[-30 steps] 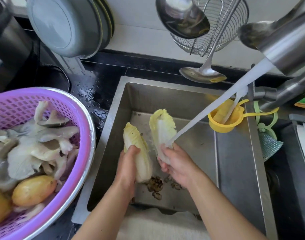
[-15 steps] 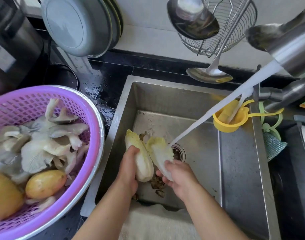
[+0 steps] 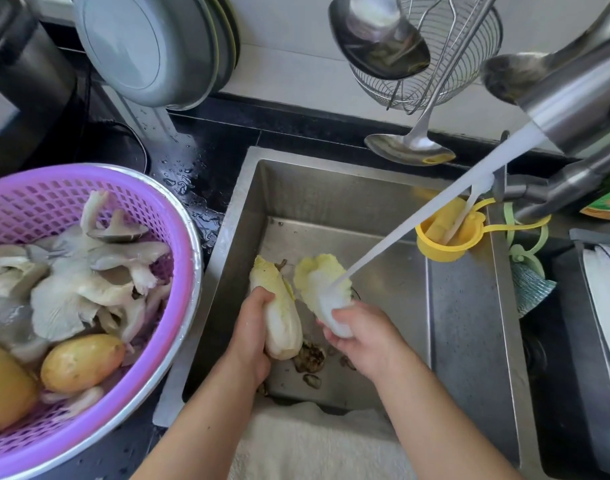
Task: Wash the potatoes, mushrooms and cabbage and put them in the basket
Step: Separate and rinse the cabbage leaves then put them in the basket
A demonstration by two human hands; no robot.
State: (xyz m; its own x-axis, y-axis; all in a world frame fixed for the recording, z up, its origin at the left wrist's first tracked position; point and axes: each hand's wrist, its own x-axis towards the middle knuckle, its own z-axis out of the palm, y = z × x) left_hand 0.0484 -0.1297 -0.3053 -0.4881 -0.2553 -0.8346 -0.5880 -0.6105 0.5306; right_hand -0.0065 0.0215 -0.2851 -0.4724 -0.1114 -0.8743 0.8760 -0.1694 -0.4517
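Cabbage leaf (image 3: 322, 289) under tap stream (image 3: 417, 223)

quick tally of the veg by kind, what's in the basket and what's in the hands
potatoes in the purple basket: 2
oyster mushrooms: 1 heap, single pieces too overlapped to count
cabbage: 2, small head in left hand, loose leaf in right hand
total: 5

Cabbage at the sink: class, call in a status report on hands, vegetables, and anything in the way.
Left hand grips cabbage head; right hand holds loose leaf under running water. Mushrooms, potatoes already in basket. Scraps on sink floor.
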